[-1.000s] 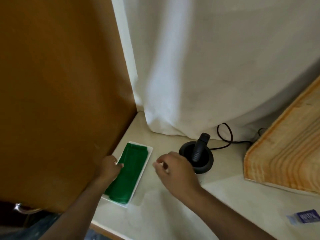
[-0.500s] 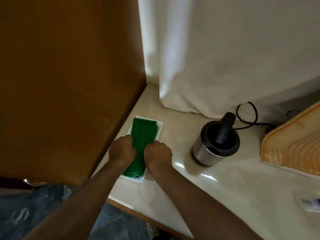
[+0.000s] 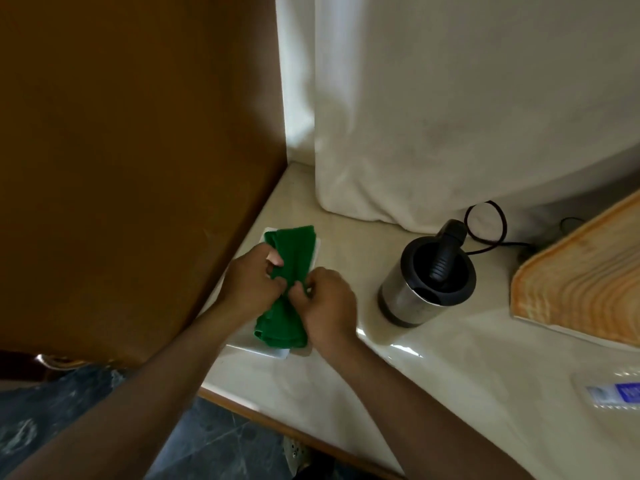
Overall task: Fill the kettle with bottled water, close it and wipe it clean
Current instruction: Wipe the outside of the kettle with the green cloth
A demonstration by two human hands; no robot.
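Note:
A green cloth (image 3: 292,252) lies bunched on a white tray (image 3: 266,349) at the left of the counter. My left hand (image 3: 251,284) and my right hand (image 3: 327,304) both pinch the cloth at its middle, fingers closed on the fabric. The steel kettle (image 3: 407,299) with a black rim and black handle stands to the right of my hands, apart from them; its lid looks shut. A clear water bottle (image 3: 613,393) with a blue label lies at the far right edge, only partly in view.
A brown wooden panel (image 3: 131,168) walls off the left side. White curtain (image 3: 450,116) hangs behind the counter. A black cord (image 3: 485,233) loops behind the kettle. A wooden board (image 3: 585,278) rests at the right. The counter's front edge (image 3: 277,420) runs diagonally below my arms.
My right hand came over from near the kettle to the cloth. Both hands closed on it and gathered it up from flat into a bunch on the tray.

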